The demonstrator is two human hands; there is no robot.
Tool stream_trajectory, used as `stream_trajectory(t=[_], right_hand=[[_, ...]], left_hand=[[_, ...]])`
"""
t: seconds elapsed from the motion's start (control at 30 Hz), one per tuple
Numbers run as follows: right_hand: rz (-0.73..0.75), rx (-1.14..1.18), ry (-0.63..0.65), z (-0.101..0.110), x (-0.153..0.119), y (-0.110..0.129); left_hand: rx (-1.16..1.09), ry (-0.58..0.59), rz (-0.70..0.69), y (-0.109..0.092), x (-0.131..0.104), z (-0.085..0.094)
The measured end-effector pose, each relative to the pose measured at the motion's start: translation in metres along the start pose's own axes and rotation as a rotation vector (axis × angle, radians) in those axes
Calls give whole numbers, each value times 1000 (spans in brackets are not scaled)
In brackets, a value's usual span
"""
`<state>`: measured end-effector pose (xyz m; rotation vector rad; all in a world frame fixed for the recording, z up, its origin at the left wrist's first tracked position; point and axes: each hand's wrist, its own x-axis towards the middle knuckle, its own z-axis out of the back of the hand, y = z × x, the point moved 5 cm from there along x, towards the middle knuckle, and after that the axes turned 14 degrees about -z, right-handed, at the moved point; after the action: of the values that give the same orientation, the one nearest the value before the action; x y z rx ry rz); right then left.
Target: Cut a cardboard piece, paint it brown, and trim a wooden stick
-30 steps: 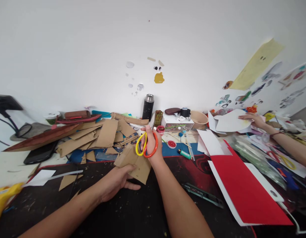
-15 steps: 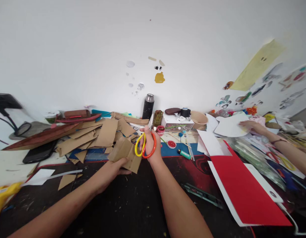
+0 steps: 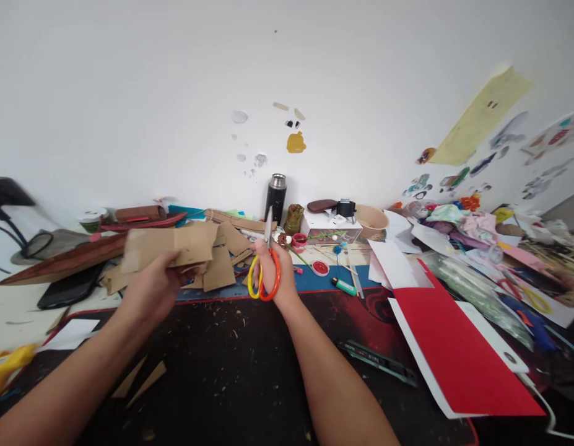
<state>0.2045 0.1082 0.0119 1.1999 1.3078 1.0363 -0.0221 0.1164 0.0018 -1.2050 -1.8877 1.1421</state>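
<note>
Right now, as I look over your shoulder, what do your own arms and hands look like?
Both the left arm and right arm are bare where they show, with no sleeves, watch or bracelet in view. The left hand and right hand wear no gloves. I see no rings, though some fingers are hidden. No cables or clear markings show.
</note>
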Motion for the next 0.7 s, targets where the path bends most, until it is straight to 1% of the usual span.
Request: stream_trajectory(t=[0.07,0.13,0.23,0.3,0.37,0.47,0.63,0.7], right_hand=[[-11,-119,73,-6,-2,-5],[-18,-286,172,-15,-8,-8],[7,-582,341,-32,-21,-11],[26,-760,395,-41,-28,-14],[54,-862,410,-47,-32,-16],[60,-906,448,-53,-33,-21],[4,-865,549,-58,-35,-27],[4,-883,577,-61,-37,-28]], left_hand=[[-13,-39,-41,-14,11,5],[-19,-44,-73,-25,17,7],[-20,-26,-122,-35,17,6],[-9,-3,-158,-39,13,4],[17,37,-168,-40,9,2],[48,88,-141,-35,7,1],[53,183,-115,-26,7,-2],[67,201,-107,-24,6,-3]])
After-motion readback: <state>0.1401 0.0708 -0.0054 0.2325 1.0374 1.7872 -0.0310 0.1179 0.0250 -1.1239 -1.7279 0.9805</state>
